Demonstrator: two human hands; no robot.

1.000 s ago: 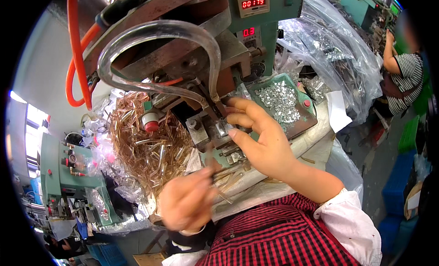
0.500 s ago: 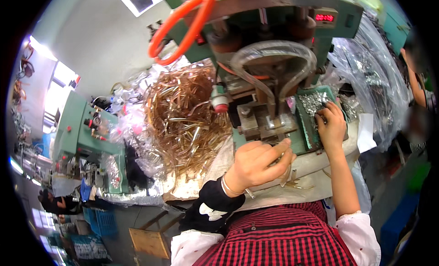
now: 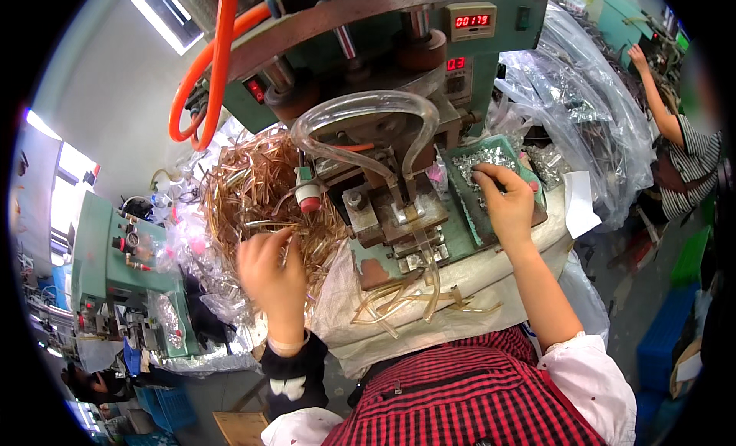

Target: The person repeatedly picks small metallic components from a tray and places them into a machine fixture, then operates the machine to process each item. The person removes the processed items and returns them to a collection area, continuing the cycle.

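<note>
My left hand [image 3: 272,281], smeared by motion, hovers at the near edge of a heap of clear brownish plastic strips [image 3: 253,189]; whether it holds a strip does not show. My right hand [image 3: 510,208] is over the green tray [image 3: 531,170] of small shiny metal pieces [image 3: 484,161]. Its thumb and fingertips press together in a pinch, and anything between them is too small to name. Between the hands, a clear strip [image 3: 431,273] extends from the metal die block [image 3: 410,220] of a green press [image 3: 491,86]. Several loose strips [image 3: 383,304] lie on the cloth in front.
A loop of clear tube [image 3: 368,101] arches above the die. A red-capped push button [image 3: 309,199] stands left of it. An orange hose [image 3: 222,63] hangs at upper left. White paper [image 3: 581,204] and plastic sheeting [image 3: 590,101] are at right, where another person [image 3: 682,162] works farther off.
My left hand has gone from in front of the die leftward to the strip heap. A clear strip now shows at the die. My right hand stays at the tray, fingertips now pinched. The view has shifted.
</note>
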